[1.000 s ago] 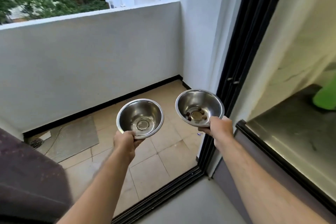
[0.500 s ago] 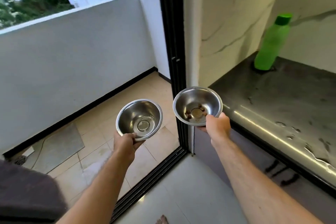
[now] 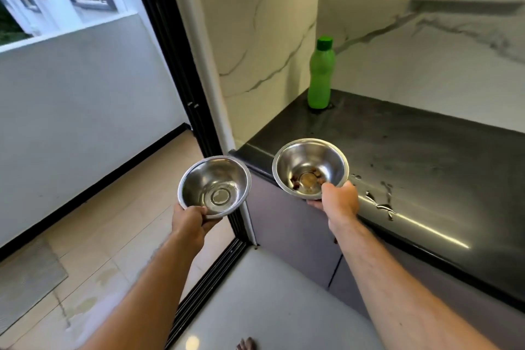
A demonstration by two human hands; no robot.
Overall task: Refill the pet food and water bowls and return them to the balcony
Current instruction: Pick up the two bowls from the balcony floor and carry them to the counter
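- Since half a second ago, both bowls have swung toward the dark desk (image 3: 412, 150): the right-hand bowl now hangs over the desk's front left corner, where before it was in front of the door frame, and more of the desk has come into sight.
- Left hand (image 3: 189, 220) holds an empty steel bowl (image 3: 215, 187) by its near rim, fingers (image 3: 205, 211) curled shut over the edge. This bowl is left of the desk's corner, in front of the black sliding-door frame (image 3: 170, 65), and is bare inside apart from a faint wet sheen.
- Right hand (image 3: 339, 202) grips a second steel bowl (image 3: 310, 168) at its near rim, thumb on top and the other fingers closed underneath. A few brown bits of pet food (image 3: 314, 175) lie in its bottom.
- Both bowls are held level in the air, close together but apart, and neither rests on the desk.
- A green bottle (image 3: 320, 74) with a green cap stands upright at the desk's back left corner, against the marble-patterned wall.
- Water drops (image 3: 380, 199) lie on the desk's front edge, just right of the right hand.
- Left of the desk, past the door frame, lies the balcony's tiled floor (image 3: 108, 221) and its white wall.
- Bare toes (image 3: 246, 344) show on the pale indoor floor below the desk.
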